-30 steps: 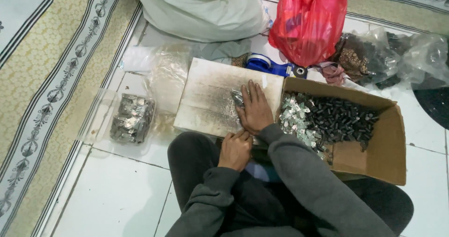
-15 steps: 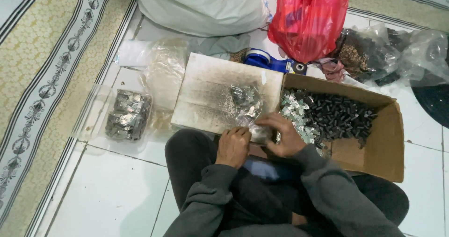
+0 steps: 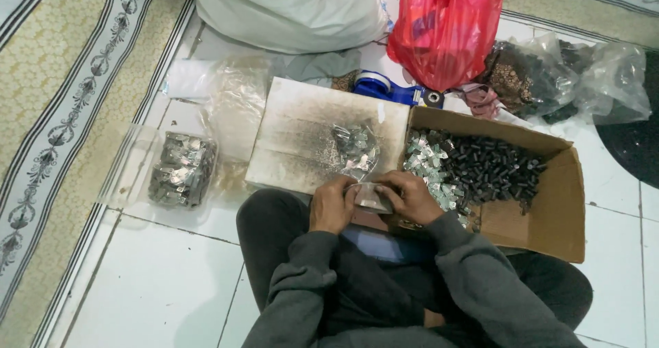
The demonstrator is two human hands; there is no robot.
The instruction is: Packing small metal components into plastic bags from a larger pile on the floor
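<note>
White tiled floor (image 3: 158, 279), patterned rug (image 3: 62, 101) along the left edge. Person sits on the tiles, dark trousers, grey sleeves, lap at the bottom of the view.

Left hand (image 3: 331, 205) and right hand (image 3: 410, 197) meet just above the lap. Both are curled shut around a small clear packet (image 3: 371, 197) pinched between them; contents look like a few silvery bits, too small to tell more.

Just past the hands: flat cardboard sheet (image 3: 302, 138), dirty, grey-smudged. On it, near its right edge, a loose heap of small clear packets (image 3: 357, 145) with metal pieces inside.

Right of the sheet, touching it: open cardboard box (image 3: 549, 217). Inside, small black cylindrical parts (image 3: 491, 169) fill the middle and right; small silvery packets (image 3: 429, 166) pile along the left wall, nearest the right hand.

Left of the sheet, apart from it: clear zip bag (image 3: 180, 169) lying flat on the tiles, filled with grey metallic pieces. Beyond it, empty-looking clear plastic bags (image 3: 230, 104), crumpled.

Farther back: blue tape dispenser (image 3: 388, 88) just behind the sheet and box. Red plastic bag (image 3: 446, 25) stands behind it, full, contents hidden. Large white sack (image 3: 288, 12) at top centre, closed. Far right: clear bags (image 3: 549, 77) with dark material inside, one more crumpled clear bag beside them.
</note>
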